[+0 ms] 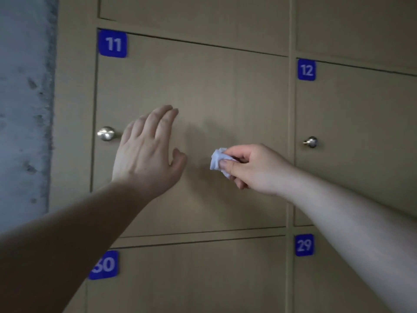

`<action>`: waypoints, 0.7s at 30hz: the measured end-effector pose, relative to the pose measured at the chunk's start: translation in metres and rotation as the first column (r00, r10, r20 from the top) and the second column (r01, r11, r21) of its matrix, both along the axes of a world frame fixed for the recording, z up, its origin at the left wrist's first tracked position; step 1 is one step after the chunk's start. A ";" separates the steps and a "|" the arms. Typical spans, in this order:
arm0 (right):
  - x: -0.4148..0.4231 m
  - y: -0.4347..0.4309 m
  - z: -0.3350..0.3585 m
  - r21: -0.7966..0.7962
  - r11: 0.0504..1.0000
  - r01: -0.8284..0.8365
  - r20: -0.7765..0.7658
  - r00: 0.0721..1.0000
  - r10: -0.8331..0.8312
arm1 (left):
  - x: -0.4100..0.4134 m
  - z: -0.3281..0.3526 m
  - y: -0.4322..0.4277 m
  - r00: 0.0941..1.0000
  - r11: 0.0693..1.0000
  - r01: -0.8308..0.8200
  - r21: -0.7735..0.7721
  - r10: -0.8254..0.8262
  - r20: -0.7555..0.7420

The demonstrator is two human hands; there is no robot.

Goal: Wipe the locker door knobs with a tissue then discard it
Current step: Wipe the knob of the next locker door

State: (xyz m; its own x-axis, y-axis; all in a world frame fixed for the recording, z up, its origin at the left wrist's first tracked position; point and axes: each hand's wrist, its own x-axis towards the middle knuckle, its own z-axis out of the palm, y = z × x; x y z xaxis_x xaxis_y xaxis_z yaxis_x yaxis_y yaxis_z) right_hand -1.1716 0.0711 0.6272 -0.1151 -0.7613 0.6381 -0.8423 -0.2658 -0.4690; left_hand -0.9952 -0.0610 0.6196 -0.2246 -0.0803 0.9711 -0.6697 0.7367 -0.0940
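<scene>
We see our left hand spread flat, fingers straight and close together, over the door of locker 11; whether the palm actually presses the wood we cannot tell. Just left of its knuckles sits that door's round metal knob, uncovered and apart from the hand. Our right hand is curled, pinching a small crumpled white tissue between thumb and fingertips. The tissue is held in front of the middle of the same door, between the two hands, well apart from either knob. To the right, past the vertical frame strip, the door of locker 12 carries its own small metal knob, also untouched. Blue number plates mark the doors: 11, 12, 29 and 30. A rough grey concrete wall borders the lockers on the left.
</scene>
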 end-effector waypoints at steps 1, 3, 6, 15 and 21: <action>-0.016 0.011 -0.002 0.010 1.000 -0.009 0.003 1.000 0.009 | -0.019 -0.002 0.009 1.000 1.000 -0.001 0.001 0.001 0.012; -0.041 0.028 -0.007 0.021 1.000 -0.020 0.015 1.000 0.020 | -0.046 -0.006 0.023 0.999 1.000 -0.010 0.001 0.010 0.031; -0.071 0.045 -0.010 0.000 1.000 -0.029 0.040 0.999 0.029 | -0.079 -0.009 0.042 0.998 1.000 -0.007 0.023 0.006 0.063; -0.160 0.079 -0.009 -0.057 0.997 0.053 0.066 0.997 -0.050 | -0.169 0.007 0.066 0.988 1.000 0.023 0.001 -0.023 0.156; -0.191 0.088 -0.001 -0.100 0.981 0.167 0.023 0.986 -0.166 | -0.206 0.018 0.057 0.982 0.996 0.064 -0.064 -0.051 0.180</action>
